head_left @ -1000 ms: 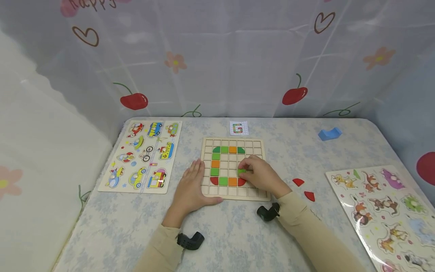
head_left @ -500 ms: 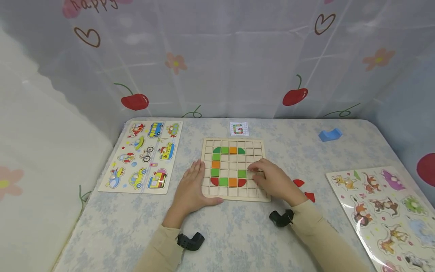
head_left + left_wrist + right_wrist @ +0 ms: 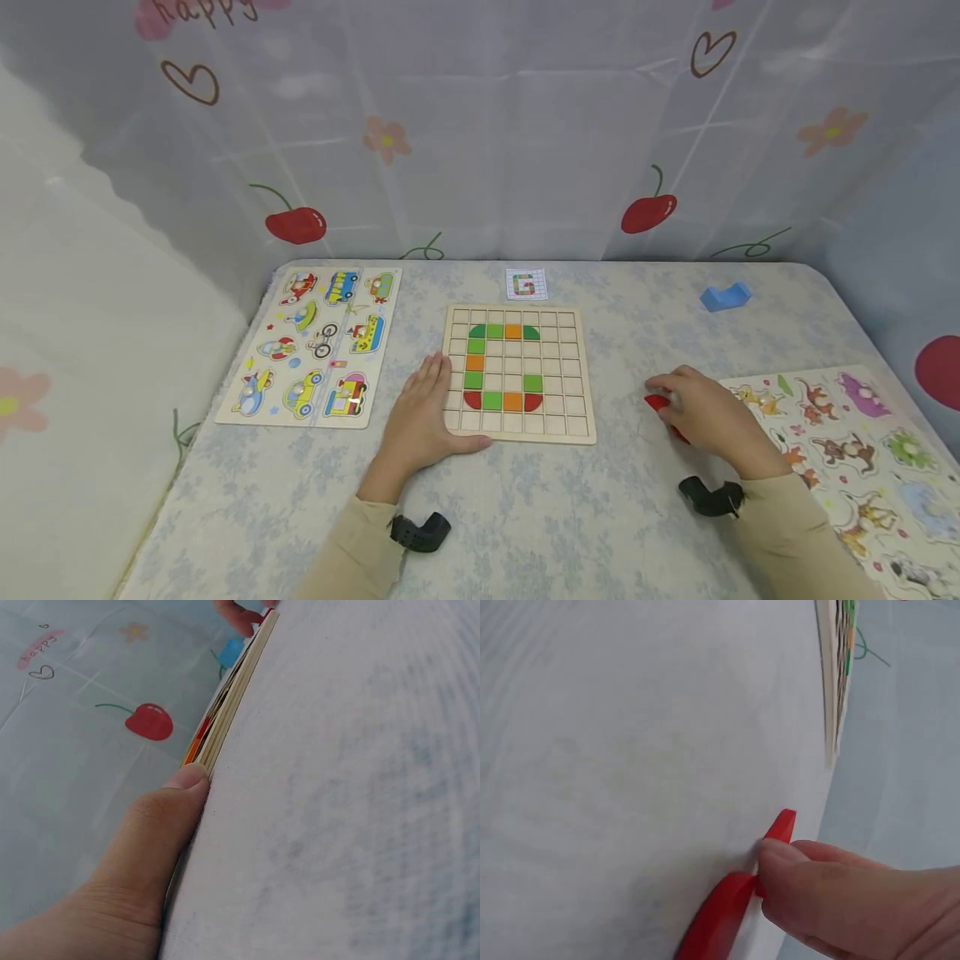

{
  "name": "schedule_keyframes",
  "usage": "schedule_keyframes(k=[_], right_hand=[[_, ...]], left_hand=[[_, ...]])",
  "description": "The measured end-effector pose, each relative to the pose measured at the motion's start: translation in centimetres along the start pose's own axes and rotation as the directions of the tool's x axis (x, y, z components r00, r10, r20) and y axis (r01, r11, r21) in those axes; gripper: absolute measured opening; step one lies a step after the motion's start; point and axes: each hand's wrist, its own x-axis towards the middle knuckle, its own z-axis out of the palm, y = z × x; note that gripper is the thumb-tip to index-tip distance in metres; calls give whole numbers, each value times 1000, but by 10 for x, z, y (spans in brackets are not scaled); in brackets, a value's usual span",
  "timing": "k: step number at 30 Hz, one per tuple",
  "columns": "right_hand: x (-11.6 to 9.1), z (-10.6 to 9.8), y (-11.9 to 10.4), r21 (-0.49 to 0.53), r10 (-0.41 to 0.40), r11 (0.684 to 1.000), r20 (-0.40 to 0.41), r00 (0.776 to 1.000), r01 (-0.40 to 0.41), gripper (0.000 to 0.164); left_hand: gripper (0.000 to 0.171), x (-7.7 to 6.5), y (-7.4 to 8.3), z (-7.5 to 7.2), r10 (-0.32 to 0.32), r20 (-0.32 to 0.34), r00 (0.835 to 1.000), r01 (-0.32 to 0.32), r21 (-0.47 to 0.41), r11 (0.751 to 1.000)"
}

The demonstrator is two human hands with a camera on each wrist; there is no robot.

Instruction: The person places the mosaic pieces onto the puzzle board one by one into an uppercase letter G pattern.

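My left hand (image 3: 423,414) lies with straight fingers along the left edge of a wooden grid board (image 3: 567,429), the thumb at its front edge. Green, orange and red tiles sit in the grid, among them a green square (image 3: 532,383) and a red corner piece (image 3: 533,402). To the right of the board, my right hand (image 3: 701,417) pinches a red quarter-round piece (image 3: 656,402) between thumb and finger. A second red piece (image 3: 718,915) lies right beside it, partly hidden under the hand in the head view.
A small pattern card (image 3: 527,284) lies behind the board. On the left is a vehicle puzzle (image 3: 300,354), on the right an animal puzzle (image 3: 832,417), which the right forearm overlaps. A blue curved block (image 3: 726,297) stands at the back right.
My right hand has let go of the green square in the grid and moved right to the red pieces, where it now pinches one. My left hand has stayed in place.
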Motion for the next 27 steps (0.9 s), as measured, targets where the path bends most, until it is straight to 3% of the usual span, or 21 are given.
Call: schedule_keyframes(k=[7, 16, 20, 27], right_hand=[[-1, 3, 7, 6, 37, 999, -11, 999, -37, 28], [14, 6, 1, 202, 99, 975, 2, 995, -97, 14], [29, 10, -13, 279, 90, 957, -16, 996, -82, 14], [59, 23, -56, 355, 48, 934, -2, 999, -44, 15]], left_hand=[[140, 0, 1, -2, -1, 2, 1000, 1, -6, 1000], [140, 0, 2, -2, 0, 4, 1000, 0, -6, 1000], [140, 0, 2, -2, -1, 6, 1000, 1, -3, 1000], [140, -1, 3, -3, -7, 14, 1000, 7, -1, 1000]])
